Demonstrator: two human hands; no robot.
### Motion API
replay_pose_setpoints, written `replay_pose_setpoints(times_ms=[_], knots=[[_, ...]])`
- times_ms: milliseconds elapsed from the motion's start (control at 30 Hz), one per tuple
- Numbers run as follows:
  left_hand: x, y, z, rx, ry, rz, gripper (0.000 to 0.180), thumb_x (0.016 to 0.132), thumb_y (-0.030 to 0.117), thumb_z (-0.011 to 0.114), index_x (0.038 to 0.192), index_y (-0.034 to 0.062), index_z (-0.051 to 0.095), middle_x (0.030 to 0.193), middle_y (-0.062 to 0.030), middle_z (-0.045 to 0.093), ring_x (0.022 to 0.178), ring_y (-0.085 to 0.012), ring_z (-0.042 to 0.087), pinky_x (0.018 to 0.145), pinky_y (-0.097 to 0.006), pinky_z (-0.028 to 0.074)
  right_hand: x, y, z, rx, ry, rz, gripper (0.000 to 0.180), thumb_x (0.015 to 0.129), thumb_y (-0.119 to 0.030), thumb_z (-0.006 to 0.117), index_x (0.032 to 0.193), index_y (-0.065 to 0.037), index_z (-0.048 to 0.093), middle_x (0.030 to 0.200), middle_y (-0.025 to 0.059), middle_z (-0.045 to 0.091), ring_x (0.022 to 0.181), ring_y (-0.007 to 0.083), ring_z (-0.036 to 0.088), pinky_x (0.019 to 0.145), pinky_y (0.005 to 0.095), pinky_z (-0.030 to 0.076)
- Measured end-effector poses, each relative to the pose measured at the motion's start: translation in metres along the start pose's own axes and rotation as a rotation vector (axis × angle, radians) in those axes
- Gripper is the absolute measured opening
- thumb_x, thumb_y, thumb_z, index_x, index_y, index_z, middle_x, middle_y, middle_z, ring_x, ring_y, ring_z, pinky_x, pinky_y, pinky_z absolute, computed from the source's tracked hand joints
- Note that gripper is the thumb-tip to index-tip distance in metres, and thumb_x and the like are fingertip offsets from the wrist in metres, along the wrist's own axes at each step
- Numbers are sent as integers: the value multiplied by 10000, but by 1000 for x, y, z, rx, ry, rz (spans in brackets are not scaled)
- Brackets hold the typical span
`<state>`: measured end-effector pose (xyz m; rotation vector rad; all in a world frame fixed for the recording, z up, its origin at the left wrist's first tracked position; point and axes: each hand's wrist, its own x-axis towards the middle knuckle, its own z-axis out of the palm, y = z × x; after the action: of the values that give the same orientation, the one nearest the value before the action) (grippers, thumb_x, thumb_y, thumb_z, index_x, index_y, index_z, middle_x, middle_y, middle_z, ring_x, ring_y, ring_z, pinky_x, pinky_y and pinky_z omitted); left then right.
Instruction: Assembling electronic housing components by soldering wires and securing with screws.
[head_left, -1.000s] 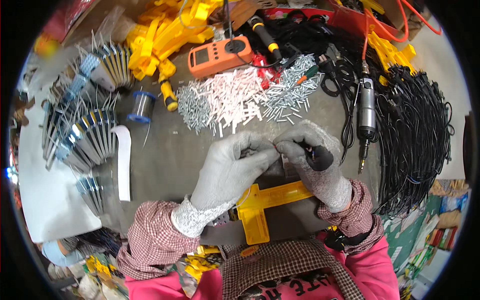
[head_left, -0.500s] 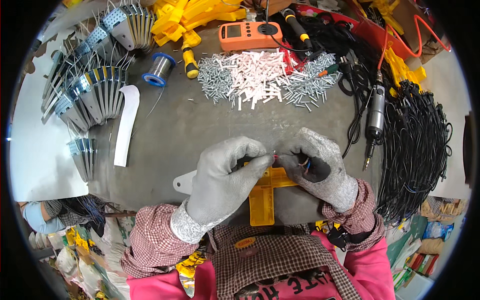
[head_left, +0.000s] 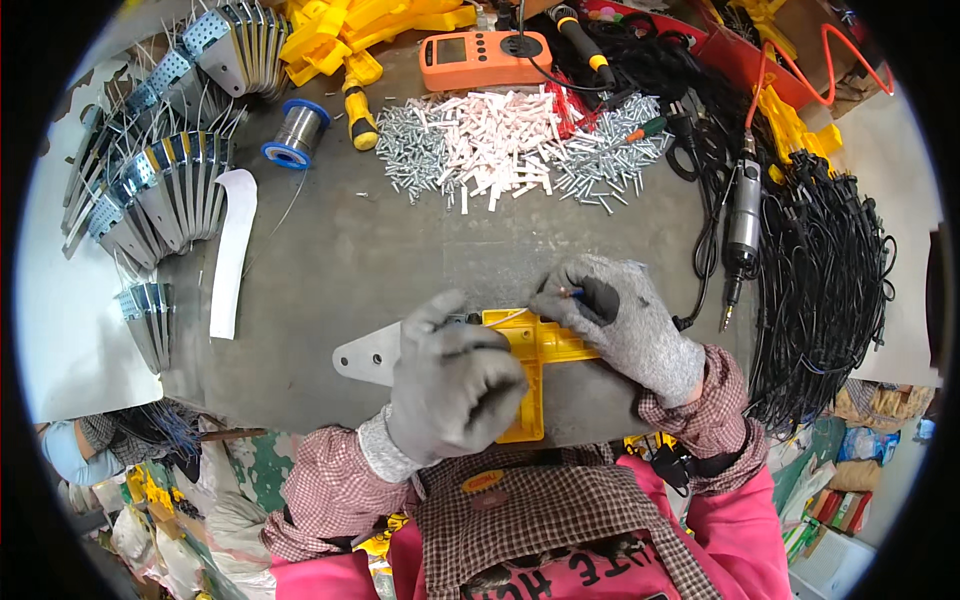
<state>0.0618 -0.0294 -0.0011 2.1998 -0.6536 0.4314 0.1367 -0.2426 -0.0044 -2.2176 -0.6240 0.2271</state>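
Housing (head_left: 532,395), branched yellow plastic: I judged it light, stiff, rim-graspable; right grip (head_left: 625,318) pinched thin blue wire (head_left: 574,294), left grip (head_left: 452,385) unclear.

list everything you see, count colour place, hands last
housing: 1, yellow, beneath hands
plate: 1, grey, beside left hand
wires: count unclear, blue-red, in right hand
tester: 1, orange, top centre
spool: 1, silver-blue, upper left
strip: 1, white, left
screws: many, silver, two heaps, upper centre
tubes: many, pale pink, between screws
red bits: several, red, beside tubes
handles: 2, yellow-black, near screws
driver: 1, green-orange, right-hand screws
tool: 1, silver-black, right
hose: 1, orange, upper right
cables: many, black, right
brackets: many, grey-blue, left
mouldings: several, yellow, top left and right
box: 1, red, upper right
table: 1, grey, centre
apron: 1, brown check, bottom
left hand: 1, grey glove, centre
right hand: 1, grey glove, centre right
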Motion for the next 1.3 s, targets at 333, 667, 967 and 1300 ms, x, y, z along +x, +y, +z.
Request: replay_pose_setpoints(times_ms=[333,667,967,1300], knots=[[31,12,7,250,-39,-316,147,738,93,765,854,117,677,823,-48,583,972,-299,537,910,-430,362,3,-4,-7,284,-188,294,342,987,-317,570,1069,-7,689,839,132,707,793,174,684,736,320,518],[33,5,4,-645,33,-696,213,882,-59,595,1081,-24,528,1007,-82,661,903,-101,660,806,-229,534,6,-12,-7,482,-126,185,344,1013,-262,530,1232,0,572,895,85,678,787,127,629,703,285,503],[34,2,2,-675,21,-785,303,868,-20,638,1150,-36,531,921,-74,691,890,-92,655,797,-238,519,10,-19,-10,855,-165,326,218,990,-127,593,1166,-1,563,862,-10,608,641,17,487,564,179,394],[38,7,-6,-683,-39,-828,288,868,-33,619,1152,-29,569,946,-55,683,884,-73,629,825,-229,508,9,-5,-4,857,-267,233,175,944,-130,635,1082,-27,600,958,27,654,909,64,602,807,217,481]])
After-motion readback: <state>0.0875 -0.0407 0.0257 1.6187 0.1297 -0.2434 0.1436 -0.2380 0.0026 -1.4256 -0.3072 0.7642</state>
